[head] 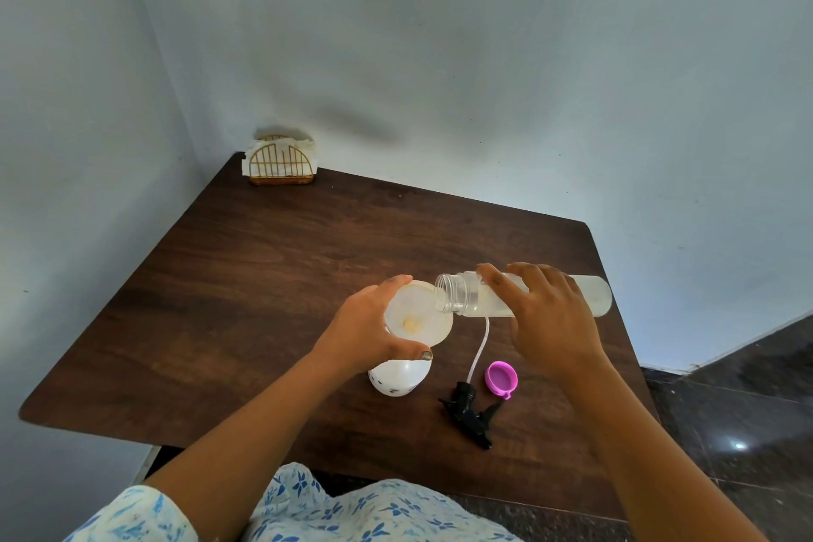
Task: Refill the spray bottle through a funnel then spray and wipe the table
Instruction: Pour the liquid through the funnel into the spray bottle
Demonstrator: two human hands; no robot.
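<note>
**A:** Two bottles in play. Spray bottle (399,378): white, rounded body, small dark print low on the wall, standing upright on the table (246,277) at front centre. White funnel (420,317) sits in its neck, something pale yellow at the throat.

**B:** Source?

**A:** Clear refill bottle (528,295), cylindrical, frosted-looking, cap off, pale liquid lying along its lower side. Held above the table, just right of the funnel.

**B:** Grips?

**A:** Left hand (374,330) wrapped around the funnel rim and the spray bottle's top, thumb pressed on the near side. Right hand (550,312) curled over the refill bottle from above, fingers closed on the barrel.

**B:** Loose parts?

**A:** Black trigger head (468,409) lying on the table right of the spray bottle, white dip tube (479,348) running away from it toward the refill bottle. Pink cap (501,378) just beside it, open side up.

**B:** Surface, room?

**A:** Dark brown wood-grain table, rounded corners, pushed into a corner of pale blue-grey walls (484,57). Gold wire napkin holder (280,163) with white napkins at the far-left corner. Dark glossy floor (748,409) at right.

**B:** Orientation?

**A:** Refill bottle's long axis near horizontal, running left-right, mouth pointing left and tipped slightly down over the funnel's right rim. Can't tell if liquid is leaving the mouth.
</note>
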